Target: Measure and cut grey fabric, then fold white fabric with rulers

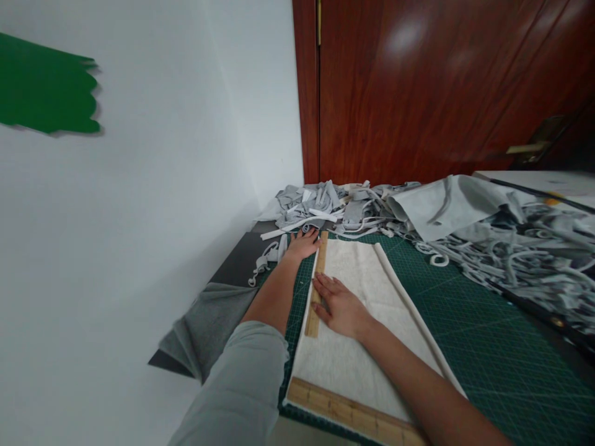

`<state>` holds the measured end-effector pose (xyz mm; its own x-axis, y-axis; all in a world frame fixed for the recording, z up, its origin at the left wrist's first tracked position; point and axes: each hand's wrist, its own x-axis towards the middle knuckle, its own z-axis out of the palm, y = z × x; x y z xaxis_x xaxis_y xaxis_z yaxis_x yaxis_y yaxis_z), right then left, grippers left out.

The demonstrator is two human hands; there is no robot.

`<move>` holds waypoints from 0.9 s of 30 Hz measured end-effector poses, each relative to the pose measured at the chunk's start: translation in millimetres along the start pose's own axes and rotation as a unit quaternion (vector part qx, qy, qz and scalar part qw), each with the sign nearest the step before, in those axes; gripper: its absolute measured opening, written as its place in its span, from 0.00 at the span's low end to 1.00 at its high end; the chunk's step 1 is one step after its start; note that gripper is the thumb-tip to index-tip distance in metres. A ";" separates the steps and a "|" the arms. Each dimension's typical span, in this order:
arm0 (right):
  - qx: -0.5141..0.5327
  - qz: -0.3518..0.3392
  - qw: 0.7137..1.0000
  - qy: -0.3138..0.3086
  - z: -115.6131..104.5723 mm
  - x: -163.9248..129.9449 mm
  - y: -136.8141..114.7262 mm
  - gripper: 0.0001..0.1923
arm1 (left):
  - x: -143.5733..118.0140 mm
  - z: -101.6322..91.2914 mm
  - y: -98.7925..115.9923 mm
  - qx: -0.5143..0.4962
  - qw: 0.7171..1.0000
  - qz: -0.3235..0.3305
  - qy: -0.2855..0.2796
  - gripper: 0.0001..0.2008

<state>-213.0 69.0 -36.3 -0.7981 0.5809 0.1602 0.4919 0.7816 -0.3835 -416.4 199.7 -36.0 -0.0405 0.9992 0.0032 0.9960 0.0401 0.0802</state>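
A long piece of cream fabric [357,272] lies flat on a green cutting mat [441,297]. Along its left edge runs a wooden ruler [321,259]. My right hand [341,303] rests on the lower half of that ruler, fingers stretched out and palm down. Farther up, my left hand [304,243] reaches to the ruler's far end, its fingers spread at the edge and its thumb touching or close to the wood. A second, wider wooden ruler [344,409] lies across the fabric's near end, partly covered by my right forearm.
Grey fabric scraps [325,201] are heaped along the back by the brown door [400,93], and more strips [525,248] cover the right side beneath a larger pale piece [450,204]. Folded grey cloth [214,316] lies at left against the white wall [153,186].
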 end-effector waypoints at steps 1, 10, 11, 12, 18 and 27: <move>0.001 0.001 1.000 -0.004 -0.3 -0.2 0.0 0.33 | 0.6 0.3 -0.1 -0.001 1.000 0.000 -0.001 0.29; -0.003 0.000 1.000 -0.014 1.1 0.3 1.1 0.35 | 1.0 0.7 1.6 -0.009 1.000 0.000 -0.002 0.29; -0.004 0.001 1.000 -0.014 1.4 0.3 1.1 0.35 | 0.6 0.4 1.8 -0.010 1.000 0.001 -0.003 0.29; -0.005 0.001 1.000 -0.015 1.7 0.2 1.2 0.35 | 0.2 0.1 1.9 -0.010 1.000 0.001 -0.004 0.29; -0.008 -0.006 1.000 -0.012 3.1 -0.4 3.0 0.35 | -1.2 -1.6 2.2 -0.018 1.000 0.004 -0.011 0.30; -0.003 -0.012 1.000 -0.008 4.7 -1.8 4.8 0.35 | -1.0 -2.1 2.7 -0.020 1.000 0.004 -0.011 0.30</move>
<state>-210.8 70.7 -42.7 -0.8153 0.5583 0.1539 0.4748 0.7966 -0.3741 -413.9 198.7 -33.6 -0.0307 0.9994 -0.0174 0.9922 0.0326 0.1204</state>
